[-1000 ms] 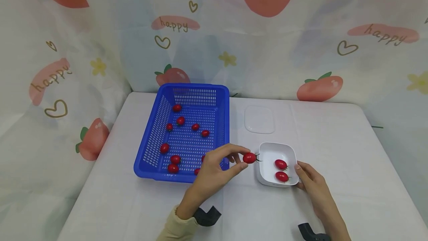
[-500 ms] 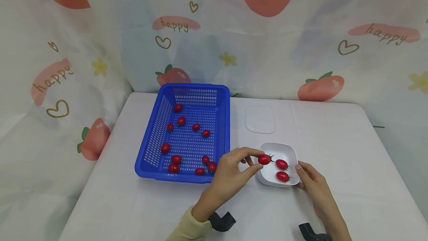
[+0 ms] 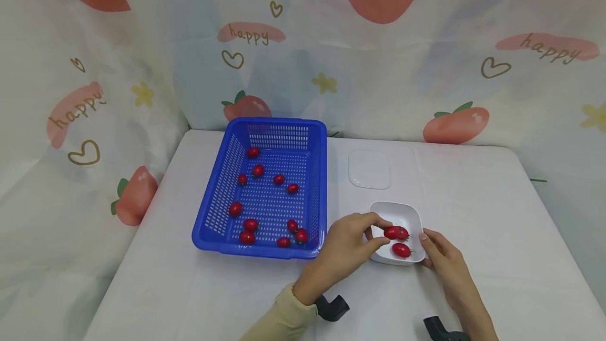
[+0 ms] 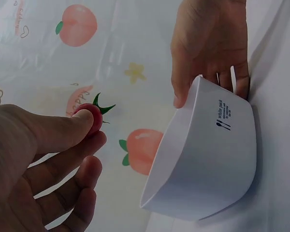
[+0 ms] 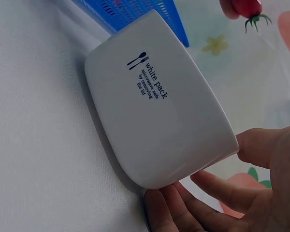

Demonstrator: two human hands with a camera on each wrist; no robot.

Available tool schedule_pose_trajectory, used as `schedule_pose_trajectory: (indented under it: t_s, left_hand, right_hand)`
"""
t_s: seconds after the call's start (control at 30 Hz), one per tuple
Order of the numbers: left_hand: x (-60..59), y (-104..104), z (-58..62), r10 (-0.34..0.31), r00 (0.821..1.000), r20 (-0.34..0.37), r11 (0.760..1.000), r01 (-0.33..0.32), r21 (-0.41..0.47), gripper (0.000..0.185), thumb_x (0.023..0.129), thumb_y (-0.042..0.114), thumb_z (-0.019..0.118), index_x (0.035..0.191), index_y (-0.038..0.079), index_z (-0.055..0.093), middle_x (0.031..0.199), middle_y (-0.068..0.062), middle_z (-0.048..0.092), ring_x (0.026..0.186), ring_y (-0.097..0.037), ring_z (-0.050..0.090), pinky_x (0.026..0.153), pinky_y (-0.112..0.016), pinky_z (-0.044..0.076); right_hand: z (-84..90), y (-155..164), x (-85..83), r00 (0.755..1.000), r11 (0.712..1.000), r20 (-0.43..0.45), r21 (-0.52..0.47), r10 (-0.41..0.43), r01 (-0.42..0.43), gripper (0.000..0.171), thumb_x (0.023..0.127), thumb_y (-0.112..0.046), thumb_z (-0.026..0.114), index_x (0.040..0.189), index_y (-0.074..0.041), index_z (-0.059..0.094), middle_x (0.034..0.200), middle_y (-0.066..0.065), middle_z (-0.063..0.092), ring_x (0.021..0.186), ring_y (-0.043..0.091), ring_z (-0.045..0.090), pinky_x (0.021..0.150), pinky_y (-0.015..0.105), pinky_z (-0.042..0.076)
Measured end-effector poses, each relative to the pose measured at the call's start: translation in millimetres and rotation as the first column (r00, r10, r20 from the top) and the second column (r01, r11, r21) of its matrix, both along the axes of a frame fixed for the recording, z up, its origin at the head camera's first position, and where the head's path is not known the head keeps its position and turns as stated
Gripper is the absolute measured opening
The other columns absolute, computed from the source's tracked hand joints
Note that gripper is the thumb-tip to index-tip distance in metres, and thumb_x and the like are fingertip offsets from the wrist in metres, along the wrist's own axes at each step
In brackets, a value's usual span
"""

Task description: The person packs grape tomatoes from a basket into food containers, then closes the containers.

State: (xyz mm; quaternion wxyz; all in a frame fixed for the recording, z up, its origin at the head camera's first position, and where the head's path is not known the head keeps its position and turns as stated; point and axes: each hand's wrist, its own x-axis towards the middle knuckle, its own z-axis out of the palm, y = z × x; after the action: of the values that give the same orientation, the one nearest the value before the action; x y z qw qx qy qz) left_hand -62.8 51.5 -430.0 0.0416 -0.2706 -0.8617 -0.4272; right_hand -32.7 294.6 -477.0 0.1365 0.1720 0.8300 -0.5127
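Note:
My left hand (image 3: pixel 349 241) pinches a red cherry tomato (image 4: pixel 93 120) with a green calyx between thumb and forefinger, above the white square container (image 3: pixel 395 208). In the head view that tomato overlaps another one lying inside; a second cherry tomato (image 3: pixel 401 250) lies nearer the container's front. My right hand (image 3: pixel 444 259) holds the container at its right side, thumb at the rim and fingers low against the wall, as the right wrist view shows. Printed lettering marks the container's outer wall (image 5: pixel 152 96).
Left of the container stands a blue plastic basket (image 3: pixel 259 250) with several cherry tomatoes (image 3: pixel 235 209) scattered on its slotted floor. A clear lid (image 3: pixel 370 169) lies behind the container on the white tablecloth (image 3: pixel 464 188). A patterned curtain (image 3: pixel 379 83) hangs behind the table.
My left hand has carried the tomato rightward, from the container's left edge to over its inside. The right hand and the container have stayed in place.

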Motion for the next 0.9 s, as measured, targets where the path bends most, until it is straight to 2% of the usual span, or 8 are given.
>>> schedule_pose_trajectory:
  t_s: [0.2, 0.37, 0.5, 0.63, 0.9]
  left_hand:
    - [-3.9, 10.4, -7.7, -0.027, 1.000, -0.007, 0.997, 0.027, -0.071, 0.024, 0.093, 0.027, 0.081, 0.117, 0.025, 0.076, 0.072, 0.014, 0.058, 0.065, 0.004, 0.045, 0.056, -0.008, 0.033]
    - [-6.0, 17.9, -14.2, -0.045, 0.999, -0.015, 0.990, 0.042, -0.133, 0.022, 0.093, 0.027, 0.080, 0.115, 0.026, 0.075, 0.076, 0.014, 0.064, 0.064, 0.004, 0.044, 0.056, -0.007, 0.032]
    - [-8.5, 23.6, -16.5, -0.054, 0.998, -0.039, 0.980, 0.045, -0.196, 0.021, 0.093, 0.030, 0.080, 0.113, 0.025, 0.075, 0.089, 0.012, 0.077, 0.064, 0.003, 0.045, 0.057, -0.007, 0.030]
    - [-11.2, 28.1, -18.4, -0.069, 0.997, -0.045, 0.964, 0.056, -0.259, 0.022, 0.093, 0.033, 0.079, 0.113, 0.026, 0.074, 0.104, 0.014, 0.080, 0.068, 0.005, 0.049, 0.059, -0.007, 0.032]
    - [-18.3, 35.9, -27.6, -0.102, 0.993, -0.061, 0.941, 0.077, -0.328, 0.018, 0.093, 0.034, 0.080, 0.108, 0.031, 0.073, 0.105, 0.022, 0.078, 0.078, 0.008, 0.060, 0.063, -0.008, 0.036]
  right_hand:
    - [-0.6, 0.9, -0.3, 1.000, 1.000, -0.004, -0.014, 0.003, -0.003, 0.068, 0.111, -0.046, 0.042, 0.159, 0.003, 0.032, 0.160, 0.030, 0.038, 0.093, -0.019, 0.049, 0.080, 0.006, 0.051]
    - [-0.9, 0.8, 0.3, 1.000, 1.000, -0.015, -0.016, 0.004, -0.004, 0.068, 0.112, -0.045, 0.042, 0.158, 0.004, 0.033, 0.159, 0.031, 0.039, 0.093, -0.019, 0.049, 0.080, 0.006, 0.051]
    - [-1.4, 1.0, 0.3, 1.000, 1.000, -0.018, -0.018, 0.006, -0.006, 0.068, 0.112, -0.045, 0.042, 0.158, 0.004, 0.033, 0.159, 0.031, 0.040, 0.093, -0.019, 0.049, 0.080, 0.006, 0.051]
    - [-2.1, 1.3, 0.7, 1.000, 1.000, -0.022, -0.018, 0.006, -0.006, 0.068, 0.111, -0.045, 0.042, 0.158, 0.003, 0.033, 0.158, 0.031, 0.041, 0.093, -0.019, 0.050, 0.080, 0.006, 0.051]
    - [-1.7, 0.5, 1.0, 1.000, 1.000, -0.030, -0.007, 0.006, -0.007, 0.068, 0.112, -0.045, 0.042, 0.158, 0.004, 0.033, 0.157, 0.031, 0.042, 0.093, -0.019, 0.050, 0.080, 0.007, 0.052]
